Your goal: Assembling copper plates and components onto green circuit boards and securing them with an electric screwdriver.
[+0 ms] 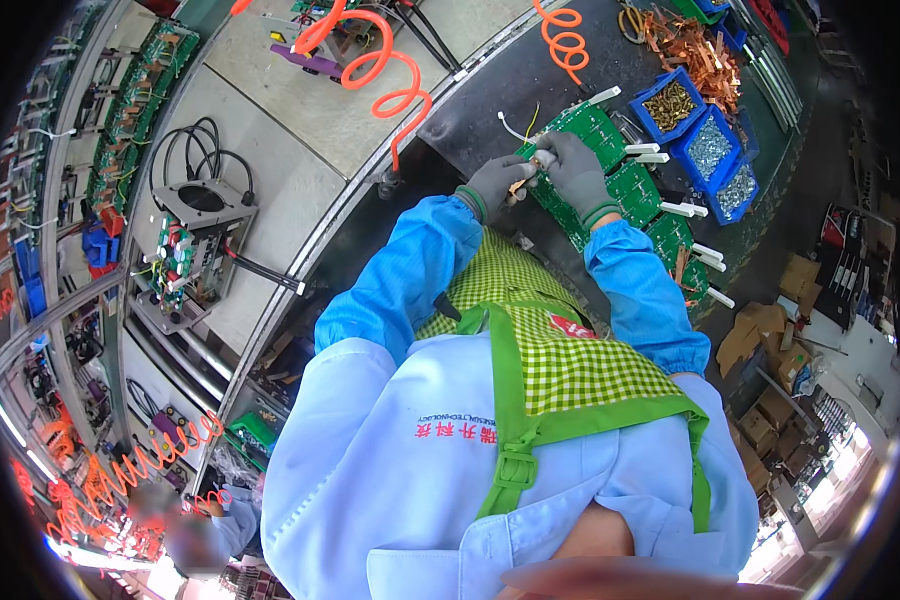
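Note:
My left hand [497,184], in a grey glove, is closed around a small copper-coloured metal piece [517,187]. Beside it, my right hand [572,168], gloved alike, has its fingertips pinched together at the upper end of that piece; whatever they grip is too small to make out. Both hands meet over the near left edge of a row of green circuit boards [635,192] with white bars sticking out to the right. A thin yellow-green wire [533,120] and a white-ended lead [508,125] rise just beyond my fingers.
Right of the boards stand blue bins with brass screws [669,105] and silvery fasteners [710,148]. Copper strips [698,62] lie heaped behind them. Orange coiled hoses [390,80] hang ahead. A grey metal fixture [202,205] rests on the left-hand line; another person [232,522] is at lower left.

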Demonstrator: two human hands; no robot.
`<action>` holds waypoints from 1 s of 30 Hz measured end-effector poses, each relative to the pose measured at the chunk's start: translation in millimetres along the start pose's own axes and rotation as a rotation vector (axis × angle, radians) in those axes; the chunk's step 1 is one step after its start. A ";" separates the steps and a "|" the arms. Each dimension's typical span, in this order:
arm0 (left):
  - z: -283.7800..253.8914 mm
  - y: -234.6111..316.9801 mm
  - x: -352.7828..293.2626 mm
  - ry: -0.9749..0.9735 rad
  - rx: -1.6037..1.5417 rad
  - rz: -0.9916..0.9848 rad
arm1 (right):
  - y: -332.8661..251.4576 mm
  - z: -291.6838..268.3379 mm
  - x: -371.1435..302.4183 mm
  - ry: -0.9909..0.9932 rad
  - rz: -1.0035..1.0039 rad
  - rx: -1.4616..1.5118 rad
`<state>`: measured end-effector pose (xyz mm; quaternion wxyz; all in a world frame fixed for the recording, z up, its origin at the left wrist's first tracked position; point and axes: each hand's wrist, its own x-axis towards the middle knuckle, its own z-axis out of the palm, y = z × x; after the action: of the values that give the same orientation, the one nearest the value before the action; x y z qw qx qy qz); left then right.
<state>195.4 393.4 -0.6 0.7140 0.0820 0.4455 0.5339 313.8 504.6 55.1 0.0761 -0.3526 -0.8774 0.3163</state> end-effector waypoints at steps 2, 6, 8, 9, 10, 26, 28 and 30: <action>2.8 -2.0 -0.2 0.020 0.010 -0.008 | 2.5 1.3 -6.6 0.005 -0.025 -0.009; 4.5 1.8 -3.6 0.025 0.012 -0.007 | 7.5 -1.7 -8.2 0.077 -0.144 0.048; 3.4 -0.1 -4.7 0.026 0.014 -0.010 | 5.0 -10.7 -11.4 0.038 0.010 0.259; 2.4 3.5 -4.5 0.020 0.027 -0.008 | 1.2 -16.2 -9.2 0.011 0.165 0.468; 2.9 5.6 -4.8 0.026 0.026 -0.004 | 2.6 -19.9 -9.0 0.007 0.159 0.470; 0.1 8.3 -3.2 0.007 0.199 -0.023 | -6.3 -25.2 -4.8 -0.124 -0.027 0.031; -2.2 7.3 -1.8 0.012 0.170 -0.023 | -18.2 -26.8 -0.1 -0.217 0.043 0.081; 0.0 6.1 -2.8 0.012 0.166 -0.024 | -12.8 -20.9 -0.2 -0.212 0.059 0.040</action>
<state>191.1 393.6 4.6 0.7085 0.1323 0.4933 0.4871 314.1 507.9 79.5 -0.0195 -0.3415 -0.8632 0.3713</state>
